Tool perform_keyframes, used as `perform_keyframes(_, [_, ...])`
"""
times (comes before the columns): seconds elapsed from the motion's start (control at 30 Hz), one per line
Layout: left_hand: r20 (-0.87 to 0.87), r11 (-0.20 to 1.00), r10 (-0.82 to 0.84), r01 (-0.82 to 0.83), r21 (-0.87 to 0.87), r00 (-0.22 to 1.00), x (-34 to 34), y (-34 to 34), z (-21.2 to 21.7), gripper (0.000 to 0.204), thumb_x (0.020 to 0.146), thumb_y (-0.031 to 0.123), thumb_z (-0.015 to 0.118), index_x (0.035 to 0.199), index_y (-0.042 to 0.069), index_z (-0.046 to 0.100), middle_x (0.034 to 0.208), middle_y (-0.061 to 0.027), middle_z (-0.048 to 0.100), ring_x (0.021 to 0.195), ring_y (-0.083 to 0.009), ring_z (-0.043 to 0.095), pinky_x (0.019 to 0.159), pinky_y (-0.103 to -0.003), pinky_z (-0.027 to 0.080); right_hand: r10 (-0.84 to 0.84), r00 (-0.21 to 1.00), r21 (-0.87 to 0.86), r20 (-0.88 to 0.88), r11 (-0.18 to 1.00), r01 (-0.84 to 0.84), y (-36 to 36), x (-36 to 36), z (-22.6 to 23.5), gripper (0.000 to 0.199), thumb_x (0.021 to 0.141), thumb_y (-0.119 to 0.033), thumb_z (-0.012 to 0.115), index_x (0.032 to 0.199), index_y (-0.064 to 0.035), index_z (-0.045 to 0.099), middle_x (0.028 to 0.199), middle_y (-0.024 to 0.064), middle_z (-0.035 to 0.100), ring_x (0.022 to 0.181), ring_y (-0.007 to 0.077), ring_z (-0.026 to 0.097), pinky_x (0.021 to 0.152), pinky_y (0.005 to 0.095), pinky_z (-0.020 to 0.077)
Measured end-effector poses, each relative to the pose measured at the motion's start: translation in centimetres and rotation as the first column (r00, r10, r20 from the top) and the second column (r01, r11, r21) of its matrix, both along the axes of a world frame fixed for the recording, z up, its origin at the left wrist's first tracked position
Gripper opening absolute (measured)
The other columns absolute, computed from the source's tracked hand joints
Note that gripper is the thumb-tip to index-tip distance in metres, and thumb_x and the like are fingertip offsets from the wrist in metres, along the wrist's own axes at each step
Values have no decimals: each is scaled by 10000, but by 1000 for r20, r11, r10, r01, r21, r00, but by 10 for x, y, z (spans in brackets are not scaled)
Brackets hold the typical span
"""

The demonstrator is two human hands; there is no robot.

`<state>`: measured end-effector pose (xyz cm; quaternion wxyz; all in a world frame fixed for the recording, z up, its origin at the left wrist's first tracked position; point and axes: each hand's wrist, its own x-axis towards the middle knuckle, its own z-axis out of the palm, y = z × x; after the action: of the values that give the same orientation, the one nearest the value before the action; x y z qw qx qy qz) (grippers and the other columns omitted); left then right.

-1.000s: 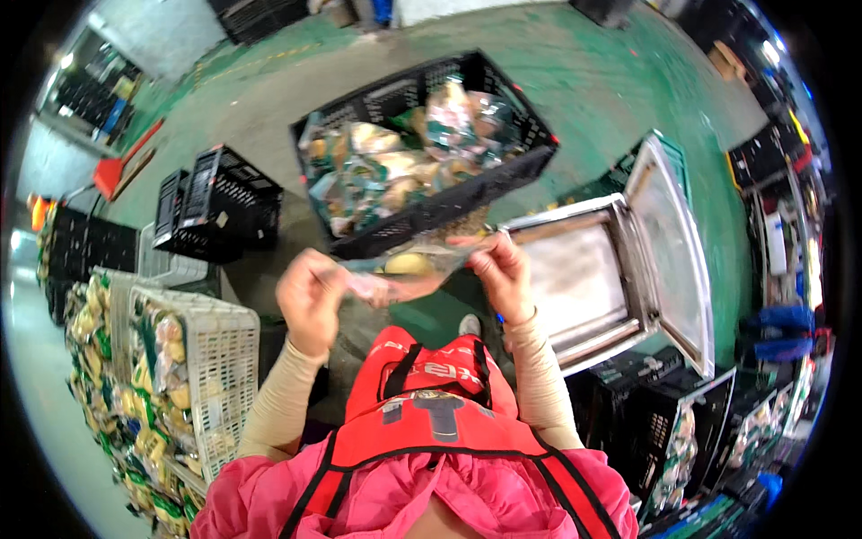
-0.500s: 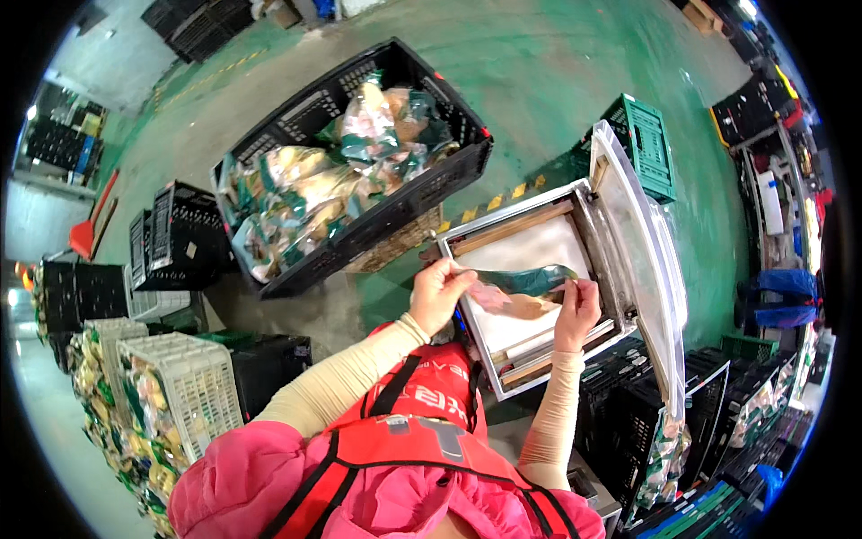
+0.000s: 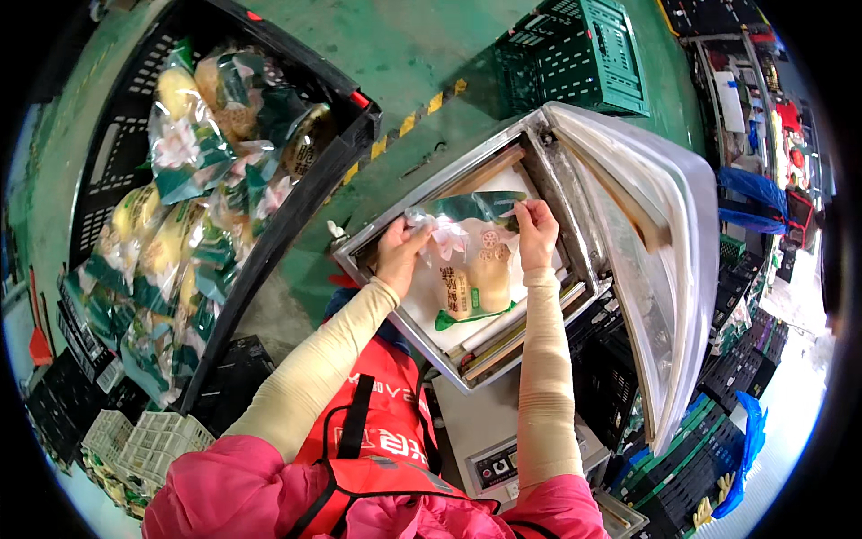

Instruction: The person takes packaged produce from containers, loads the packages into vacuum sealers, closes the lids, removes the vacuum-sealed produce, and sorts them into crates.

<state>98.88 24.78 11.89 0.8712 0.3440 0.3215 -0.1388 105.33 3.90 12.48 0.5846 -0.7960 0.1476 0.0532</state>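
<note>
Left hand (image 3: 401, 254) pinching the top left corner of the clear food bag (image 3: 469, 265). Right hand (image 3: 536, 234) pinching the top right corner, fingers closed on the plastic. Bag now stretched flat between both hands and lying on the white bed inside the open sealing machine (image 3: 503, 296). A second ago held up in the air over the black crate; half a second ago just coming in over the machine. So moved across and set down, its open top end lying toward the far bar of the machine.

Bag: see-through, green at the top and bottom edge, a pink flower shape near the left hand, two pale yellow lumps in the middle with a small printed patch on each.

Machine lid (image 3: 628, 260): grey and shiny, swung up on the right of the bag. Small control panel with round knobs at the front of the machine, below the bag.

Left of the machine: big black crate (image 3: 296, 193) full of more bags, same green and pink, yellow lumps inside. Behind the machine: green crate (image 3: 584, 54). Yellow and black stripe tape (image 3: 413, 121) on the green floor, between black crate and machine.
</note>
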Motion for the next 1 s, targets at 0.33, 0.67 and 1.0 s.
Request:
perform_keyframes(0.33, [-186, 994, 65, -47, 99, 980, -22, -25, -34, 247, 912, 273, 533, 954, 56, 641, 806, 53, 604, 700, -19, 487, 639, -179, 384, -22, 942, 192, -335, 977, 92, -12, 0, -28, 149, 868, -152, 584, 914, -12, 601, 762, -26, 573, 609, 27, 491, 520, 178, 382])
perform_keyframes(0.67, [-232, 963, 248, -265, -43, 941, -11, -86, -39, 284, 922, 215, 525, 1068, -19, 595, 972, -17, 616, 858, -69, 549, 769, -214, 436, 43, 967, -183, -252, 979, -91, -35, 65, -26, 125, 839, -117, 609, 844, 3, 642, 693, -35, 586, 571, 25, 474, 508, 179, 370])
perform_keyframes(1.0, [-292, 946, 238, -289, -146, 926, 9, -74, -42, 355, 933, 288, 476, 1171, 27, 501, 1122, -83, 567, 989, -188, 570, 868, -337, 475, 87, 983, -349, -160, 927, -139, -36, 87, -62, 211, 790, -194, 651, 807, 17, 654, 636, 93, 621, 575, 133, 550, 565, 291, 444])
